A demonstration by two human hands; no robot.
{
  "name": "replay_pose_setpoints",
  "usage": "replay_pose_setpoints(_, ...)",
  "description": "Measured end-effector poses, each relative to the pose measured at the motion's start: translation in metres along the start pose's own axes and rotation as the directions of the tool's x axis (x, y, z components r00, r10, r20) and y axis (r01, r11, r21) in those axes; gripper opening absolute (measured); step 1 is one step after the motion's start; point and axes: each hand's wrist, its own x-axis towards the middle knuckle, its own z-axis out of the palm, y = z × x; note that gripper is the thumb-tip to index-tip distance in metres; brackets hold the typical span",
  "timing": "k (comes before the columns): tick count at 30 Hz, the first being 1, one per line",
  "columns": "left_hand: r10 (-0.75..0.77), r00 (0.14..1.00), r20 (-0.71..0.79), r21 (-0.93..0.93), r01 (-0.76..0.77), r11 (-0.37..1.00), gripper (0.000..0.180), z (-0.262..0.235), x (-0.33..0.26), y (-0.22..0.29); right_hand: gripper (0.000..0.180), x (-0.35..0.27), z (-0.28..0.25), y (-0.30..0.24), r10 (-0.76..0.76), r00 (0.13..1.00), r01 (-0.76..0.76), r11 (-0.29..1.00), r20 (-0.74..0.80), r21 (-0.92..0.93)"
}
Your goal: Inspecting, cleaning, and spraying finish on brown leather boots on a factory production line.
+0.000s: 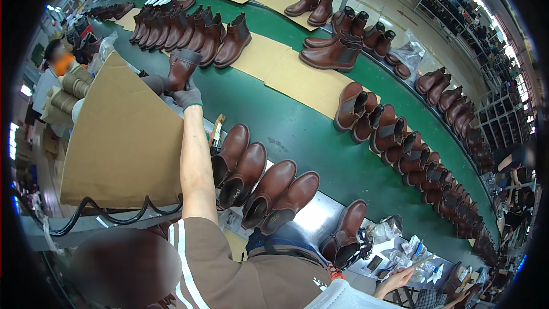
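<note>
At the lower right, my left hand (396,280) comes out of a light sleeve (354,296). Its fingers are closed on a thin tan stick-like tool (424,261), over a cluttered work tray. Cut off by the lower right rim, my right hand (459,298) is closed on a dark brown boot (472,294); its fingers show only in part. Left of the tray, a single brown ankle boot (350,223) stands on the table edge. Further left stand two pairs of brown boots (284,189), toes pointing away.
Beside me on the left, a co-worker in a brown shirt (274,280) holds a boot (182,70) in grey gloves (187,98). A large cardboard sheet (123,149) stands there. Rows of boots (400,143) line the green conveyor (286,131). Wrappers and small parts crowd the tray (437,263).
</note>
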Motion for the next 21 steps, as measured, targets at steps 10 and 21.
replay_pose_setpoints(10, 0.012, 0.998, 0.054, 0.074, -0.016, 0.997, 0.039, -0.011, 0.016, 0.006, 0.027, -0.015, 0.041, -0.035, -0.001, 0.991, -0.017, 0.991, 0.136, 0.135)
replay_pose_setpoints(21, 0.075, 0.997, 0.031, 0.122, -0.078, 0.989, 0.034, -0.015, 0.011, 0.009, 0.03, -0.024, 0.043, -0.029, -0.037, 0.975, 0.007, 0.99, 0.22, 0.138)
